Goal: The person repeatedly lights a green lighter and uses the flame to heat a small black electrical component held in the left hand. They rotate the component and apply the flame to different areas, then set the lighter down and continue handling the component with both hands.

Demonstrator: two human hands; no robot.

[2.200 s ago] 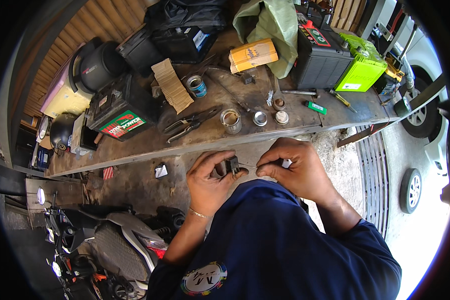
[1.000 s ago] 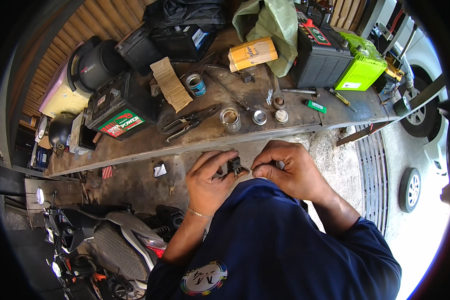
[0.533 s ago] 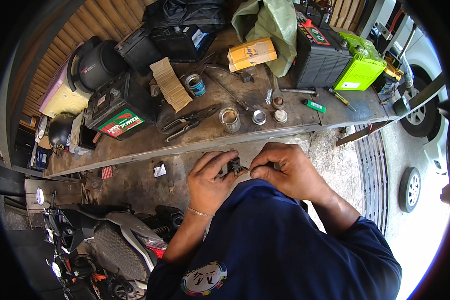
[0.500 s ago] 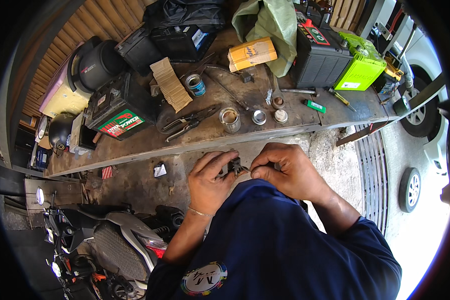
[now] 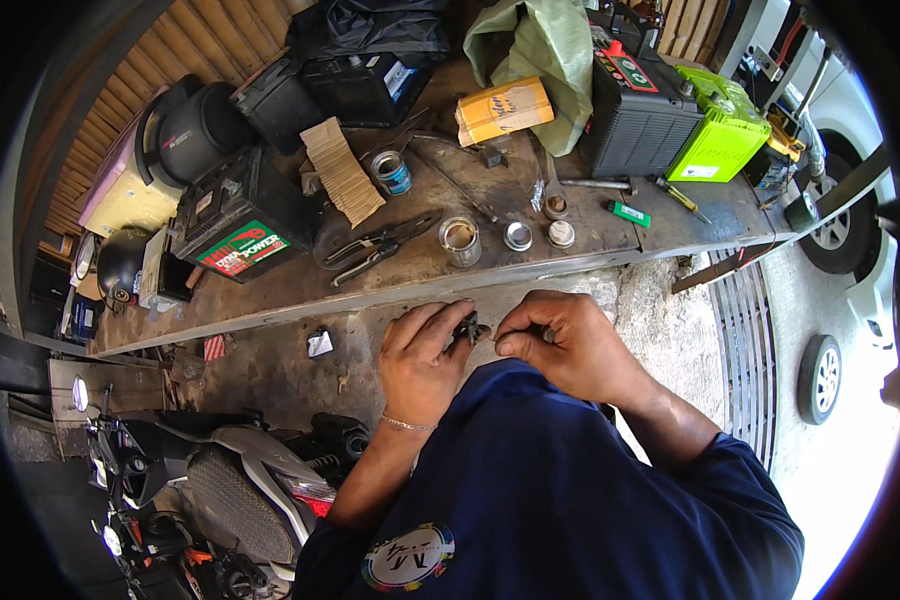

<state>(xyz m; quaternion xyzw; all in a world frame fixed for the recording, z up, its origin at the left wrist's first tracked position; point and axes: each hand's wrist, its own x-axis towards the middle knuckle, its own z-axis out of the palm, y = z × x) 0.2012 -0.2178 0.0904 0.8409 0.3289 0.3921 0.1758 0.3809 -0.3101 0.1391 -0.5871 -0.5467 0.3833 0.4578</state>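
Observation:
My left hand [image 5: 418,368] is closed round a small dark metal part [image 5: 474,328], held between thumb and fingers in front of my shirt. A brownish, rounded bit of it sticks out toward the right. Close by, my right hand [image 5: 575,345] is pinched, thumb against curled fingers, its tips just short of the part. Whatever those fingers hold, if anything, is too small or hidden to make out. Both hands are in the air on the near side of the wooden workbench [image 5: 300,296].
Along the bench front lie pliers [image 5: 370,250], an opened can [image 5: 460,241], two small round tins [image 5: 517,235] and a green box [image 5: 629,213]. Behind stand a blue can [image 5: 391,172], a black battery [image 5: 642,120] and a lime-green battery [image 5: 720,130]. A motorcycle [image 5: 235,490] is parked at my left.
The metal part has turned a little in my left hand, so its brownish end sits higher. My right fingertips have shifted slightly left.

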